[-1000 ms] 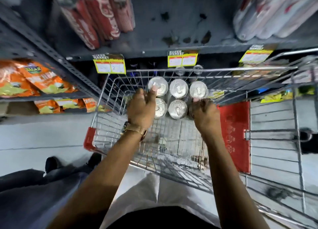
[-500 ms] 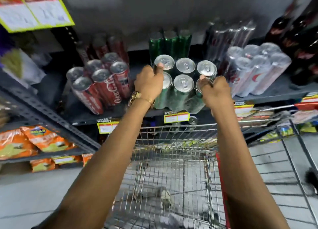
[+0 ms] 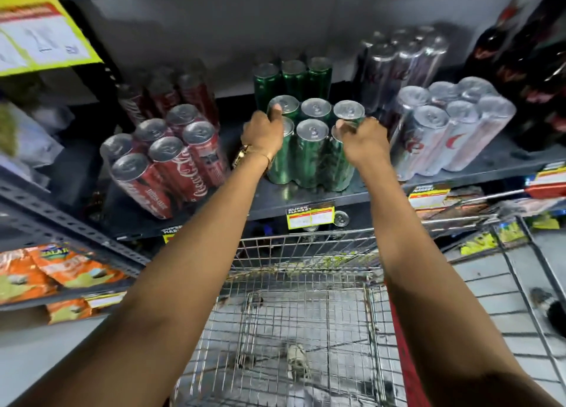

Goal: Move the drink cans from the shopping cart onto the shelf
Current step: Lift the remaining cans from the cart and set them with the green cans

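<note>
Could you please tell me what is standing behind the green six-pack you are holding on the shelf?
Behind the green six-pack, held by the left hand and right hand, stands a row of three more green cans. Whatever lies further back is hidden.

Only my head view: wide-angle, looking forward and down, close over cart [image 3: 306, 314], facing shelf [image 3: 306, 197].

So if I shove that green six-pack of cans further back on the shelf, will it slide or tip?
The green six-pack probably slides as one block, since clear wrap binds the cans. It is likely heavy, needing both hands. Tall slim cans might tip if pushed at the tops.
</note>
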A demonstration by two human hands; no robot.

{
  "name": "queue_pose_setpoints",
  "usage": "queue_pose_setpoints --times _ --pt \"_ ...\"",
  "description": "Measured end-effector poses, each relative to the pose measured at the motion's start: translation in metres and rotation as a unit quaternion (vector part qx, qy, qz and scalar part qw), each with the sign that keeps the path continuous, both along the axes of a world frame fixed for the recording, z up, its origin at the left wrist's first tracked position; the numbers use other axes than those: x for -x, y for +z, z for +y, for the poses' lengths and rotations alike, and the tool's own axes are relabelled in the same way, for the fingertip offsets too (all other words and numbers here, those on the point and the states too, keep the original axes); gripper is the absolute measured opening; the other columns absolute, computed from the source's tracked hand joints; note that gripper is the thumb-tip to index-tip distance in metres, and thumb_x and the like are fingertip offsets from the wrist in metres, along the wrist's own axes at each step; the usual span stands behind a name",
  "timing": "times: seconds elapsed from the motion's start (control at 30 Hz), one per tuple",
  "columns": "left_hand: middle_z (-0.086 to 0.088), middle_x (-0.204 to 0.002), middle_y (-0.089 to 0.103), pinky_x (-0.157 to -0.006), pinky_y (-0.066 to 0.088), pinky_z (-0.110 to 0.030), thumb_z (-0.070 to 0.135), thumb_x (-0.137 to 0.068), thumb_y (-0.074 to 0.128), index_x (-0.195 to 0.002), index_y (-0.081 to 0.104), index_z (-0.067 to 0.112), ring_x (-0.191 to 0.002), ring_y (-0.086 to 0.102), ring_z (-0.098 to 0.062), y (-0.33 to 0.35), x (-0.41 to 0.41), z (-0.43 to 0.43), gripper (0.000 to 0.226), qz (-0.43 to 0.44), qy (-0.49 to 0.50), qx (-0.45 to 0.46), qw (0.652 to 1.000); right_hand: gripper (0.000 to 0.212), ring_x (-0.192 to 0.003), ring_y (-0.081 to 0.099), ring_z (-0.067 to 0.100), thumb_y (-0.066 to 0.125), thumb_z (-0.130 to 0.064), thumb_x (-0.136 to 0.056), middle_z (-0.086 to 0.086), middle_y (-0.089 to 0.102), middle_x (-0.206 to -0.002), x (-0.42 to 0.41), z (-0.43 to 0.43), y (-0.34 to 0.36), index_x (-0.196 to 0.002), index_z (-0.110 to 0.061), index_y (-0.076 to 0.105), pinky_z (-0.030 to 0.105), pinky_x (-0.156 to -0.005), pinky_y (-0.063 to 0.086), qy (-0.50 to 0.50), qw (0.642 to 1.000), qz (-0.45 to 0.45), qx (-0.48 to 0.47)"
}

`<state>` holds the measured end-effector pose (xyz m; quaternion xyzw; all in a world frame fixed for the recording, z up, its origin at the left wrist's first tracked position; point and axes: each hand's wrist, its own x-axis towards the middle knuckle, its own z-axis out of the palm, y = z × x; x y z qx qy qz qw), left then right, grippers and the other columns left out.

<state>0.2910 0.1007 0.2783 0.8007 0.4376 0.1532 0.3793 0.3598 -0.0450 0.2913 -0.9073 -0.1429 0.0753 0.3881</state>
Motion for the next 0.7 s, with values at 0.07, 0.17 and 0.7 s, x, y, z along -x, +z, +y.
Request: queue_pose_setpoints --times 0.07,0.17,0.7 --pt "-0.025 -0.134 0.053 -0.096 0.042 -0.041 0.050 -0.097 0.034 -0.131 0.041 -0.001 -0.124 0.049 -0.042 0.000 0.003 -0.002 0.062 -0.012 0.001 0.028 1.000 0.051 -0.120 0.055 0.040 0.050 -0.038 -0.095 0.027 0.058 -0.130 0.001 -0.002 -0.003 -0.119 0.006 0.056 0.038 -0.093 0.045 -0.005 0.999 0.022 -0.027" --pt "-0.024 -0.138 0.049 -0.099 0.041 -0.040 0.051 -0.097 0.031 -0.135 0.039 0.002 -0.128 0.046 -0.042 0.000 0.010 -0.004 0.063 -0.005 -0.015 0.051 0.999 0.053 -0.112 0.059 0.037 0.050 -0.042 -0.095 0.026 0.060 -0.125 0.004 -0.007 -0.008 -0.116 0.007 0.055 0.031 -0.079 0.040 -0.010 0.996 0.049 -0.077" --pt "-0.027 -0.134 0.052 -0.101 0.038 -0.041 0.045 -0.100 0.022 -0.125 0.052 -0.001 -0.126 0.045 -0.042 -0.011 0.039 -0.025 0.060 -0.001 -0.006 0.037 0.999 0.048 -0.108 0.059 0.031 0.056 -0.041 -0.091 0.021 0.065 -0.119 -0.001 -0.019 -0.023 -0.111 0.001 0.062 0.035 -0.088 0.043 0.004 0.985 0.088 -0.149"
